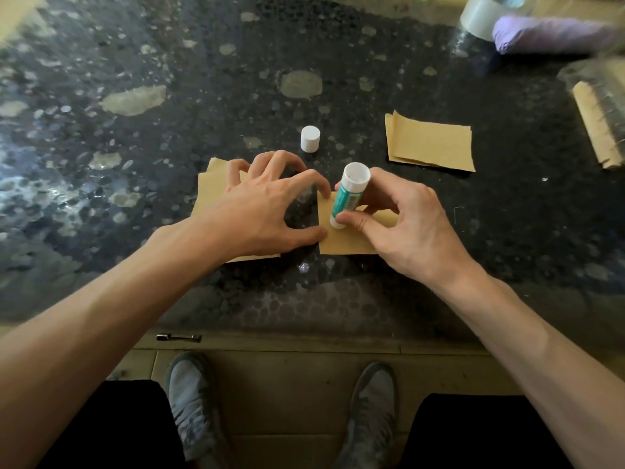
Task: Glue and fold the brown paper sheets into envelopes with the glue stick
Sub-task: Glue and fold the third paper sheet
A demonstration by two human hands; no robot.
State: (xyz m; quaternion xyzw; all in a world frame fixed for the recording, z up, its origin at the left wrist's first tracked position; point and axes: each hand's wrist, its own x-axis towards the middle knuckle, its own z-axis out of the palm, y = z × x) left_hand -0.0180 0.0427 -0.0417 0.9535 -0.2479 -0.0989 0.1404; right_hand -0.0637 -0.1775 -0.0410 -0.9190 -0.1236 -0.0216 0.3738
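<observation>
Just past the near edge of the countertop [203,79], the brown sheet [345,242] lies flat, with bare stone before it. The right hand [409,225] grips the glue stick [348,194] over the sheet. The stick leans, its base low by the thumb and its hollow white end pointing up and away. The left hand [257,204], fingers spread, presses thumb and forefinger on the sheet's left edge, above a stack of sheets [211,194]. Beyond stands the white cap [310,139], upright. A folded pile [431,143] lies well apart, far right.
</observation>
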